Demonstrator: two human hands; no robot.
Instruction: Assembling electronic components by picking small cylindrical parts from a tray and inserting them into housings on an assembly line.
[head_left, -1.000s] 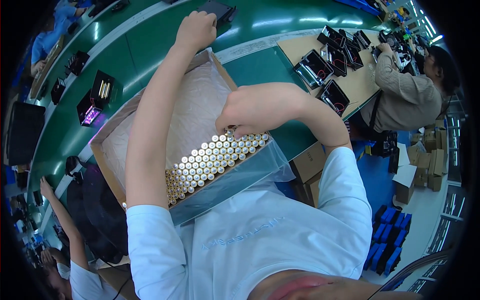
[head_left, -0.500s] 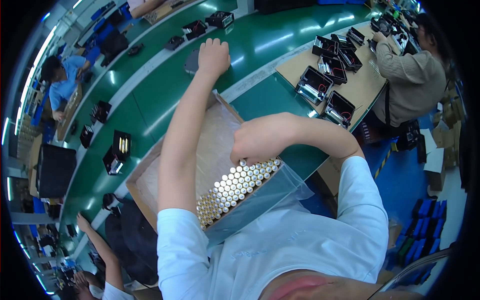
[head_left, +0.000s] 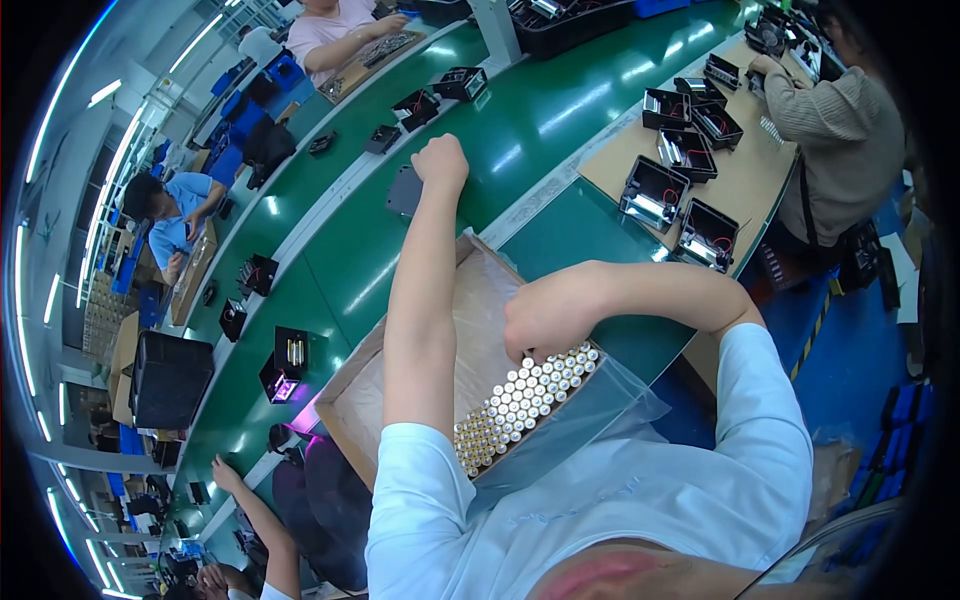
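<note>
My left hand (head_left: 441,161) reaches far across the green surface, its fingers curled at the edge of a flat dark grey case (head_left: 403,192). Part of the case is hidden behind the hand and wrist. My right hand (head_left: 550,315) bends down into an open cardboard box (head_left: 345,395) lined with clear plastic. Its fingertips are pinched on a battery (head_left: 527,363) at the edge of the packed rows. Several silvery cylindrical batteries (head_left: 515,408) stand upright, close together, along the box's near side. The fingers of this hand are partly hidden.
Black open cases (head_left: 655,190) with red wires lie on a brown board at right, beside a seated person (head_left: 840,140). More black units (head_left: 290,350) stand along the green line. Loose clear plastic (head_left: 630,400) hangs over the box's near edge. Other people work at left.
The whole view has shifted, so things appear farther right and lower. My left hand's fingers look more curled by the grey case. My right hand stays at the batteries.
</note>
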